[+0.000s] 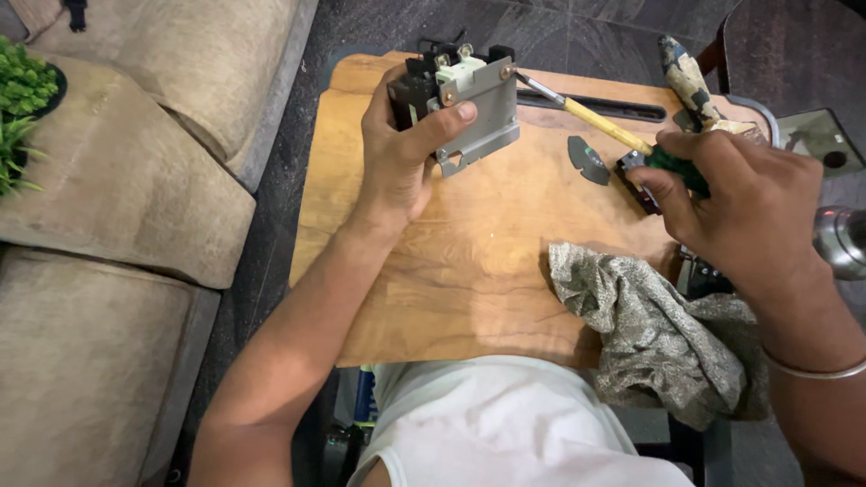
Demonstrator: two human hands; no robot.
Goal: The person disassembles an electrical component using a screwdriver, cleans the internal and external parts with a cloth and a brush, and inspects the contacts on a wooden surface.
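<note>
The left hand (401, 153) is closed around a small electrical assembly (456, 104), thumb pressed flat across its grey metal plate and the other fingers wrapped behind its black body; the part is held tilted, just above the upper middle of the frame. The right hand (735, 203), at the right of the frame, is clenched on the dark green grip of a screwdriver (595, 122), whose yellow shank runs up and to the left until its metal tip meets a screw at the upper right corner of the plate. Both hands work over a wooden board (469, 271) that fills the centre of the frame. On it, just below the screwdriver shank, lies a small dark wedge-shaped piece (586, 160), with another small dark part (636, 180) beside it, partly hidden by the right fingers. A crumpled grey cloth (649, 334) hangs over the board's lower right edge. A beige sofa (135, 180) fills the left of the frame, with a green plant (23, 90) at the upper left corner.
</note>
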